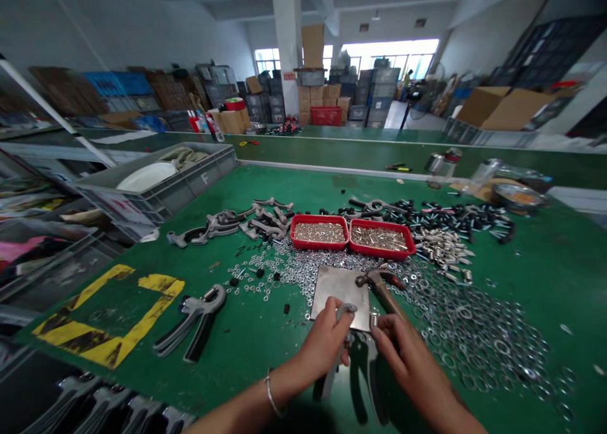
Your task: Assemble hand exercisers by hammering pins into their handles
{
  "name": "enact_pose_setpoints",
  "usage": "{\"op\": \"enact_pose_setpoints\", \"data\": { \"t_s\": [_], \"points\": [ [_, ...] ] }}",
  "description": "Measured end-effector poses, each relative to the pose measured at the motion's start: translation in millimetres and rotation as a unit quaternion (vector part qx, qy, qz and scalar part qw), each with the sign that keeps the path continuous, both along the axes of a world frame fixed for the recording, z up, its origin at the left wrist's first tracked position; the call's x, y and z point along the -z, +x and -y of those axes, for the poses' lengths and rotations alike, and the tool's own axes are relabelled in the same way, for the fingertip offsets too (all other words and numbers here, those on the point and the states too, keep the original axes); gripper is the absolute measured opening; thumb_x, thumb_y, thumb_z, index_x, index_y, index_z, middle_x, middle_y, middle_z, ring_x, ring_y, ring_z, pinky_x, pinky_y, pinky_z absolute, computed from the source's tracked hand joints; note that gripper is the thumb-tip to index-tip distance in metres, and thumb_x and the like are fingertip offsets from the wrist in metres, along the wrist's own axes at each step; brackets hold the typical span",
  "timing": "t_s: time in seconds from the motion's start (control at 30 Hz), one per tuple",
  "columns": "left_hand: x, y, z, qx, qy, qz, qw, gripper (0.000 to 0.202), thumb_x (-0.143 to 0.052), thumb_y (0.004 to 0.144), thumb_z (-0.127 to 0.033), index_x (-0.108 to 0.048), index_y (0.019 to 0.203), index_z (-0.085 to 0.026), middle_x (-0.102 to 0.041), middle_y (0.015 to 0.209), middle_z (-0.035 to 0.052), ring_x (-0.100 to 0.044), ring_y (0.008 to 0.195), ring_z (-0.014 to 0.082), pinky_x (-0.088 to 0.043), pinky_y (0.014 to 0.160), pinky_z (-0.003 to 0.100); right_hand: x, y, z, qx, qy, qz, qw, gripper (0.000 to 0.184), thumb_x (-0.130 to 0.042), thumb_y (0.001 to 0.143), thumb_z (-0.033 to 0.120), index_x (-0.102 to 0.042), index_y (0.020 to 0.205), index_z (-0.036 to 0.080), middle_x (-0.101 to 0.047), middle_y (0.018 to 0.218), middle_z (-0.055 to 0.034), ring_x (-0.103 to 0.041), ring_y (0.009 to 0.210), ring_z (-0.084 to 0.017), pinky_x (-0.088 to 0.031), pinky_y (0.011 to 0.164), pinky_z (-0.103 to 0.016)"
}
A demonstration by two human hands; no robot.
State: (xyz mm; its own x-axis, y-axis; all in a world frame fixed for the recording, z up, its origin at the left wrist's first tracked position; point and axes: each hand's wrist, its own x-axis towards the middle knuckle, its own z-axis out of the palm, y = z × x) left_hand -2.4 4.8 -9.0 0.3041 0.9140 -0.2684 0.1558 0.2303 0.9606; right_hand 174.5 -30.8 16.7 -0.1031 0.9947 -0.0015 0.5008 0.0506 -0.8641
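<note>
Near the table's front edge, my left hand [322,342] is closed around a grey hand-grip exerciser handle [348,308], its curved end showing above the thumb. My right hand [403,352] pinches a small coil spring [374,320] just right of that handle. Dark-lined handle legs [372,383] hang below and between the hands; how they join is partly hidden by my fingers. Beyond the hands lies a square metal plate [336,286]. A hammer [385,293] rests with its head over the plate's right edge, its handle running toward my right hand.
Two red trays [318,245] of small metal parts stand behind the plate, amid scattered nuts and washers [467,333]. Grey handles [227,222] lie heaped at back left. One hand-grip exerciser [199,320] rests beside a yellow-black taped square [114,352]. A grey crate [184,181] stands left.
</note>
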Motion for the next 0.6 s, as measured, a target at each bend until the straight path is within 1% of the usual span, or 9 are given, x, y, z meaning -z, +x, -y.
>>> {"op": "enact_pose_setpoints", "data": {
  "t_s": [0.07, 0.13, 0.3, 0.37, 0.43, 0.5, 0.53, 0.6],
  "points": [
    [1.2, 3, 1, -0.006, 0.001, -0.015, 1.000, 0.029, -0.041, 0.094, -0.051, -0.040, 0.095, -0.022, -0.053, 0.073, -0.0050, -0.050, 0.036, 0.0084, -0.032, 0.033, 0.019, 3.9, -1, 2, -0.026, 0.029, 0.052, 0.998, 0.021, -0.046, 0.095, 0.042, -0.051, 0.094, 0.022, -0.065, 0.082, -0.0039, -0.063, 0.074, -0.020, -0.049, 0.069, -0.031],
    [1.9, 5, 2, -0.016, 0.010, -0.025, 1.000, 0.027, -0.041, 0.094, -0.049, -0.041, 0.094, -0.022, -0.052, 0.073, -0.0050, -0.049, 0.035, 0.0082, -0.031, 0.032, 0.020, 6.6, -4, 5, -0.047, 0.036, 0.071, 0.996, 0.019, -0.041, 0.097, 0.040, -0.048, 0.095, 0.022, -0.065, 0.082, -0.0044, -0.065, 0.072, -0.020, -0.049, 0.068, -0.031],
    [-2.5, 10, 7, -0.035, 0.000, -0.057, 0.998, 0.020, -0.040, 0.095, -0.043, -0.039, 0.093, -0.022, -0.053, 0.078, -0.0032, -0.049, 0.036, 0.0082, -0.030, 0.031, 0.021, 5.4, -10, 8, -0.055, 0.045, 0.099, 0.993, 0.016, -0.038, 0.098, 0.038, -0.044, 0.097, 0.023, -0.067, 0.086, -0.0071, -0.068, 0.077, -0.022, -0.051, 0.069, -0.033],
    [-5.7, 13, 12, -0.046, 0.010, -0.070, 0.996, 0.019, -0.038, 0.095, -0.042, -0.040, 0.096, -0.023, -0.056, 0.084, 0.0003, -0.053, 0.043, 0.0105, -0.034, 0.035, 0.023, 4.5, -9, 9, -0.048, 0.051, 0.113, 0.991, 0.016, -0.038, 0.098, 0.038, -0.044, 0.096, 0.023, -0.068, 0.087, -0.0080, -0.069, 0.078, -0.023, -0.051, 0.069, -0.034],
    [-7.5, 16, 17, -0.051, 0.041, -0.079, 0.995, 0.021, -0.035, 0.097, -0.043, -0.041, 0.100, -0.023, -0.059, 0.089, 0.0043, -0.058, 0.056, 0.0142, -0.040, 0.042, 0.025, 3.8, -8, 11, -0.040, 0.064, 0.122, 0.990, 0.016, -0.039, 0.098, 0.038, -0.045, 0.096, 0.023, -0.069, 0.086, -0.0081, -0.069, 0.078, -0.024, -0.052, 0.069, -0.035],
    [-7.4, 21, 22, -0.052, 0.070, -0.087, 0.992, 0.025, -0.032, 0.098, -0.045, -0.042, 0.104, -0.023, -0.061, 0.092, 0.0070, -0.061, 0.066, 0.0176, -0.044, 0.051, 0.027, 2.7, -6, 13, -0.033, 0.085, 0.126, 0.988, 0.015, -0.041, 0.098, 0.037, -0.046, 0.097, 0.023, -0.070, 0.087, -0.0078, -0.070, 0.079, -0.024, -0.052, 0.070, -0.034],
    [-7.0, 23, 24, -0.054, 0.077, -0.088, 0.992, 0.027, -0.031, 0.099, -0.046, -0.042, 0.106, -0.023, -0.061, 0.092, 0.0077, -0.061, 0.069, 0.0184, -0.045, 0.054, 0.028, 1.9, -5, 13, -0.032, 0.094, 0.125, 0.987, 0.014, -0.043, 0.097, 0.037, -0.046, 0.097, 0.023, -0.070, 0.087, -0.0072, -0.069, 0.079, -0.023, -0.052, 0.070, -0.034],
    [-6.7, 26, 25, -0.058, 0.079, -0.076, 0.992, 0.030, -0.031, 0.099, -0.048, -0.043, 0.108, -0.023, -0.062, 0.093, 0.0077, -0.060, 0.068, 0.0182, -0.046, 0.055, 0.029, 0.7, -3, 12, -0.030, 0.102, 0.111, 0.988, 0.012, -0.044, 0.097, 0.036, -0.047, 0.095, 0.024, -0.069, 0.084, -0.0052, -0.068, 0.075, -0.021, -0.051, 0.068, -0.031]
  ]
}}
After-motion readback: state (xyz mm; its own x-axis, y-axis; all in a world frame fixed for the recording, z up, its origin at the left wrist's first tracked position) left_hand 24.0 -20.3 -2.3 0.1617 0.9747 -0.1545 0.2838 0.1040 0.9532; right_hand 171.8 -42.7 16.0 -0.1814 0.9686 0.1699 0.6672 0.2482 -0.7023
